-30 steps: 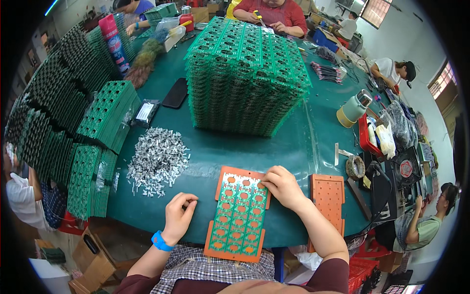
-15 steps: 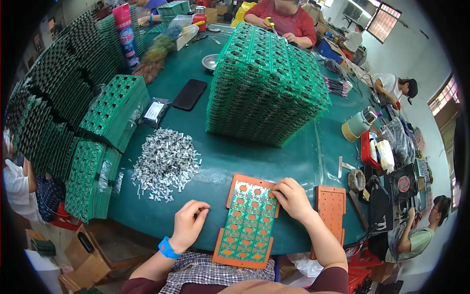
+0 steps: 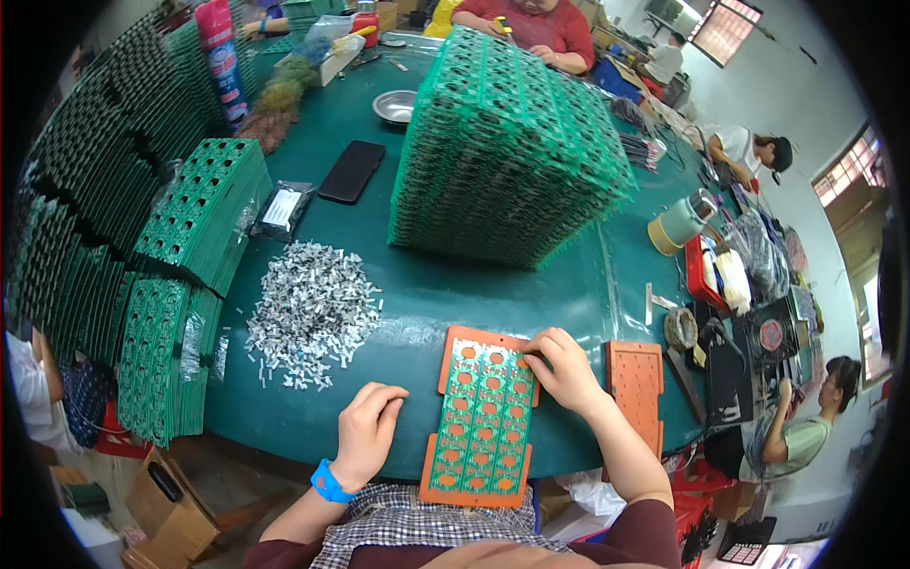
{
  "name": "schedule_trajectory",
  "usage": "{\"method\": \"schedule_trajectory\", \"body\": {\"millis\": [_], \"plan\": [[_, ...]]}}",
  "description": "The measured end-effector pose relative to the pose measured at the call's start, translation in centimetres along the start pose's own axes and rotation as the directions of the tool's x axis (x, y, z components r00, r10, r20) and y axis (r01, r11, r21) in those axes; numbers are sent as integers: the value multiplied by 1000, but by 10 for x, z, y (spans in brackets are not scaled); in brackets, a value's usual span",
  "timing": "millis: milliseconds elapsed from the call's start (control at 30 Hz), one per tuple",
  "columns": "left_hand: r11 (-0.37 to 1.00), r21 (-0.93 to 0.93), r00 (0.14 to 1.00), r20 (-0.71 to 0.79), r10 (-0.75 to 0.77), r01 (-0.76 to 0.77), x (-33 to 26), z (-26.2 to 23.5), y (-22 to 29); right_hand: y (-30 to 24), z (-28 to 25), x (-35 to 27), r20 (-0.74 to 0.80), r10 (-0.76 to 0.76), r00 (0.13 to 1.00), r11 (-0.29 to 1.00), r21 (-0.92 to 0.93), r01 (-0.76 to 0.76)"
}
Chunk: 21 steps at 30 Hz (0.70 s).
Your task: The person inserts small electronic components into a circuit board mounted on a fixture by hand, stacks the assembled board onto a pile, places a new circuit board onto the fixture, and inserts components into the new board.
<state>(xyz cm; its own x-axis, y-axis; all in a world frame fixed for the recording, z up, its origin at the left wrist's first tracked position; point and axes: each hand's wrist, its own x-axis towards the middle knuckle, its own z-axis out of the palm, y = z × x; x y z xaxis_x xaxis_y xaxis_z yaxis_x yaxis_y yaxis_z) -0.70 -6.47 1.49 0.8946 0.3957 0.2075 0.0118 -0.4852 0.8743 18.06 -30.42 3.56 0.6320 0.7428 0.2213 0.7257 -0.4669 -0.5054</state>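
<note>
A green perforated circuit board panel point(image 3: 485, 410) lies in an orange jig plate point(image 3: 429, 482) at the table's front edge. Small pale pieces line the panel's far edge. My right hand point(image 3: 567, 372) is at the far right corner of the panel, thumb and forefinger pinched; whatever is between them is too small to make out. Left of the jig, my left hand point(image 3: 370, 425) hangs low over the table, apart from the panel. Its fingers are closed towards the thumb, and their contents are hidden. Beyond it is a pile of small white-and-grey pieces point(image 3: 311, 318).
A tall stack of green panels point(image 3: 502, 152) stands ahead, with more stacks point(image 3: 204, 204) on the left. A second orange jig point(image 3: 634, 394) lies to the right. Farther off are a black phone point(image 3: 352, 172), a metal dish point(image 3: 394, 106), a flask point(image 3: 681, 223) and a co-worker in red point(image 3: 559, 33).
The whole view has shifted slightly. My left thumb has come closer to its fingers. My right hand stays at the same corner of the panel, with its fingers slightly shifted.
</note>
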Motion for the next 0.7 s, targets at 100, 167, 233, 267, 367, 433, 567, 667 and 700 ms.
{"method": "schedule_trajectory", "body": {"millis": [100, 167, 233, 267, 367, 433, 567, 667, 700], "plan": [[995, -76, 998, 27, -65, 67, -3, -1, -2, -1, -3, -1, -3, 11, 1000, 1000, 19, -11], [978, -155, 990, 15, -139, 140, -5, 0, -3, 2, -2, -6, -35, -5, 999, 1000, 26, 6], [920, -305, 969, 38, -245, 245, -6, 0, -13, 9, 4, -4, -44, -12, 999, 999, 43, 14], [908, -336, 967, 38, -252, 250, -6, -2, -14, 12, 8, -3, -54, -34, 998, 999, 11, 34], [855, -441, 959, 63, -276, 275, -9, -6, -5, 10, 8, -7, -60, -62, 996, 998, -34, 60], [836, -448, 947, 97, -307, 316, -12, -5, -4, 10, 10, -8, -80, -96, 992, 994, -64, 91], [726, -577, 926, 182, -332, 374, -13, 5, 6, 2, 7, -9, -103, -114, 988, 984, -151, 98], [556, -695, 890, 342, -301, 455, -6, 13, 25, -29, 1, -16, -175, -283, 943, 954, -155, 257], [553, -696, 889, 339, -309, 458, -5, 18, 31, -40, -2, -19, -213, -370, 905, 929, -109, 354]]}}
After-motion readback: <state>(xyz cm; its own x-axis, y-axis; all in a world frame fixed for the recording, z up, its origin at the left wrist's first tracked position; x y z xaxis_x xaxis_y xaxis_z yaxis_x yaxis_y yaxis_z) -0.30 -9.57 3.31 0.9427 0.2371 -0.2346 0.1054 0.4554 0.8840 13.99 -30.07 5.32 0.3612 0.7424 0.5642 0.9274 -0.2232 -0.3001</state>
